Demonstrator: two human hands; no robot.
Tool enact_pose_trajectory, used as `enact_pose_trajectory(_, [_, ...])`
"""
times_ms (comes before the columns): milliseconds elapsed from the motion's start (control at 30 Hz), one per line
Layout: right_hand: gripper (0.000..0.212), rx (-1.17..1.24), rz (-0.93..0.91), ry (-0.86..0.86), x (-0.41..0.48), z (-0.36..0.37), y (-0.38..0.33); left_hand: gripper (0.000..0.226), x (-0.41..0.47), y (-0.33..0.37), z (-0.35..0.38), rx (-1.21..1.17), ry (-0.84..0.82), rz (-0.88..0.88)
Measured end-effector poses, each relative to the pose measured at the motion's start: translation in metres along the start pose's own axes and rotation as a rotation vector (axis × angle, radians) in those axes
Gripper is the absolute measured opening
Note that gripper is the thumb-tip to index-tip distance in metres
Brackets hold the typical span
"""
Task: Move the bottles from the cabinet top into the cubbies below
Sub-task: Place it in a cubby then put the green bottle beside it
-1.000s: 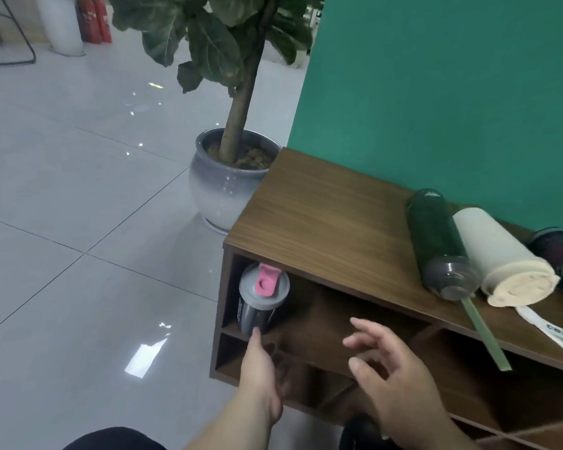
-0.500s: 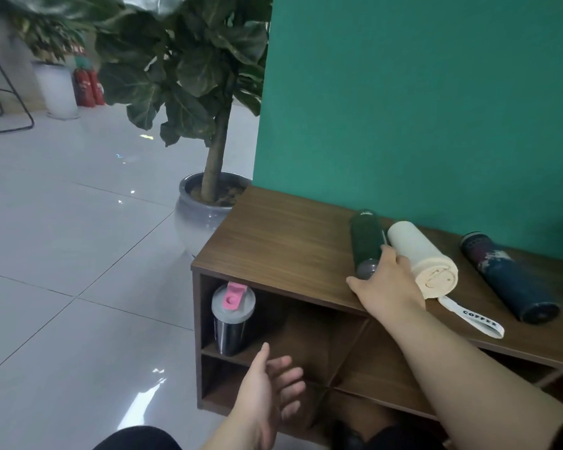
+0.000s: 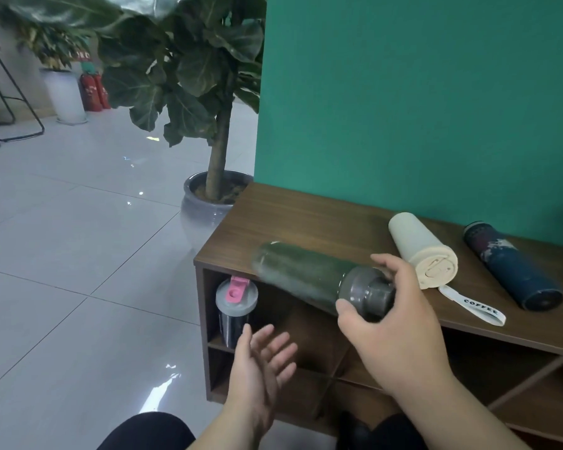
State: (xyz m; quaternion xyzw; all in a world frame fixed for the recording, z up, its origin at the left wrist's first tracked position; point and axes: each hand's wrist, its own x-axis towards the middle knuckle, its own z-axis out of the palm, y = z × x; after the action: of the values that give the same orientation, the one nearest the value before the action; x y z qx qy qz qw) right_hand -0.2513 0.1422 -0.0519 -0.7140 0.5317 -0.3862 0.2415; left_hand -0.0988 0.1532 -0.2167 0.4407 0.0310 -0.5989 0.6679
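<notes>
My right hand [image 3: 390,323] grips the grey cap end of a dark green bottle [image 3: 301,276], held sideways in the air over the front edge of the wooden cabinet [image 3: 273,219]. My left hand [image 3: 257,368] is open, palm up, in front of the left cubbies and below the green bottle. A grey shaker bottle with a pink flip lid [image 3: 234,306] stands upright in the top-left cubby. On the cabinet top lie a cream bottle [image 3: 420,246] with a white "COFFEE" strap and a dark blue patterned bottle [image 3: 511,271].
A potted fiddle-leaf plant [image 3: 208,203] in a grey pot stands on the tiled floor just left of the cabinet. A green wall [image 3: 420,92] backs the cabinet. Diagonal dividers split the cubbies [image 3: 517,384] further right. Red fire extinguishers [image 3: 93,92] and a stool stand far off.
My right hand went from the cubbies up to the cabinet top, took hold of the green bottle by its cap and lifted it forward off the top. My left hand left the shaker and opened.
</notes>
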Motion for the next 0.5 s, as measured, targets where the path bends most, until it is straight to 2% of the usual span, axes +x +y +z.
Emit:
enact_pose_trajectory(133, [0.073, 0.046, -0.022, -0.075, -0.024, 0.001, 0.014, 0.064, 0.002, -0.003, 0.001, -0.115, -0.009, 0.084])
enact_pose_trajectory(267, [0.066, 0.037, 0.024, -0.144, -0.028, 0.015, 0.036, 0.054, 0.001, -0.007, 0.003, -0.137, 0.023, 0.035])
enact_pose_trajectory(367, [0.076, 0.089, 0.061, -0.168, -0.03, 0.033, 0.054, 0.053, 0.01, -0.012, 0.003, -0.089, 0.05, -0.059])
enact_pose_trajectory(500, [0.09, 0.085, 0.045, -0.343, -0.038, 0.061, 0.079, 0.053, 0.026, -0.025, 0.002, 0.042, 0.078, -0.267])
